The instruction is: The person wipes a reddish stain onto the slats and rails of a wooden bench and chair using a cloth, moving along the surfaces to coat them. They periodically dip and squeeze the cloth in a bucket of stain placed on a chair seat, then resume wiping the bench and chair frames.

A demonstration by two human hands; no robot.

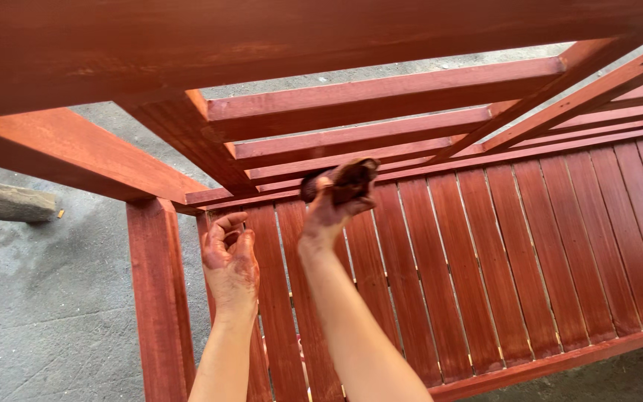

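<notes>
A red-stained wooden bench [530, 246] with a slatted seat fills most of the head view. My right hand [329, 212], smeared with red stain, holds a dark stain-soaked rag [347, 181] up against the lowest backrest rail [411, 152]. My left hand [230, 260], also stained red, hangs open with curled fingers beside the bench's armrest post [159, 298], holding nothing. Both forearms reach up from the bottom of the view over the seat slats.
A broad stained armrest beam [76, 152] crosses at the left, and a blurred top rail [262, 45] spans the upper view. Grey concrete floor [39, 298] lies below. A weathered timber piece [9, 201] rests on the floor at the far left.
</notes>
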